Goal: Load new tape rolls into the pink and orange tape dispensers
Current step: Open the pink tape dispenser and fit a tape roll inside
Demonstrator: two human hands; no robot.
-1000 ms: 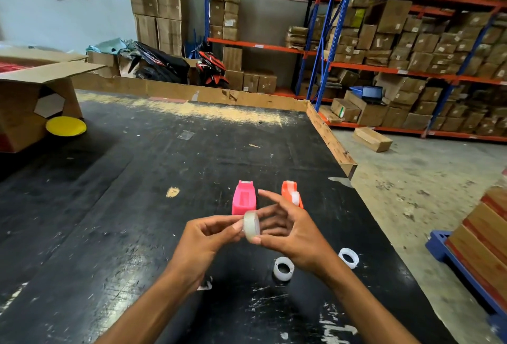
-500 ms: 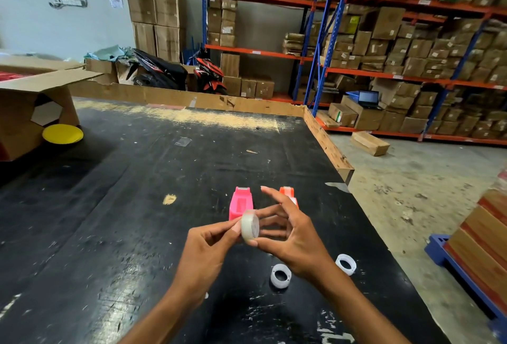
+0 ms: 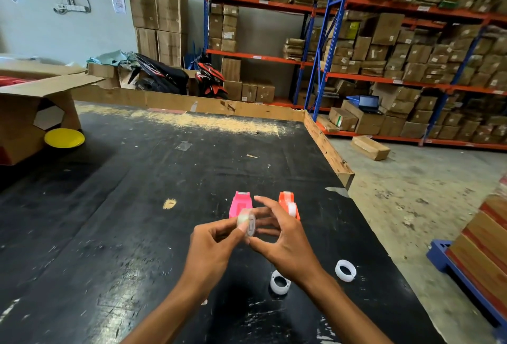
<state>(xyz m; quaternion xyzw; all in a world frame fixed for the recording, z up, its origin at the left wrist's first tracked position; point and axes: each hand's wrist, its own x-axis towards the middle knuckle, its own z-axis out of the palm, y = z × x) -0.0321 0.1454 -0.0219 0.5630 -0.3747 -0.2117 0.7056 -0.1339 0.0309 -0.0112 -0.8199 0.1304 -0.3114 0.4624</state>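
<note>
1. I see a small clear tape roll (image 3: 247,223) held up in the air over the black table (image 3: 131,206), in front of the pink dispenser (image 3: 241,204).
2. The pink dispenser stands on the table, and its middle slot looks bare from here.
3. The orange dispenser (image 3: 288,204) stands just beside it on the right, and it has a pale roll sitting in it.
4. My left hand (image 3: 212,247) pinches the tape roll with the thumb and first finger closed on its near side.
5. The other left fingers are curled in toward the palm.
6. My right hand (image 3: 285,245) touches the same roll from the other side, with the thumb under it.
7. The right fingers (image 3: 267,202) are spread wide and bent over the roll, and the hand is a bit blurry.
8. Two white rings lie flat on the table near my right wrist: one ring (image 3: 279,282) is partly behind the wrist, the other ring (image 3: 345,270) is out to the right.
9. Far off on the left is an open cardboard box (image 3: 30,113) with a yellow plate (image 3: 64,138) beside it.
10. I cannot tell what is in that box.
11. Behind the table are shelves (image 3: 397,69) full of brown boxes.
</note>
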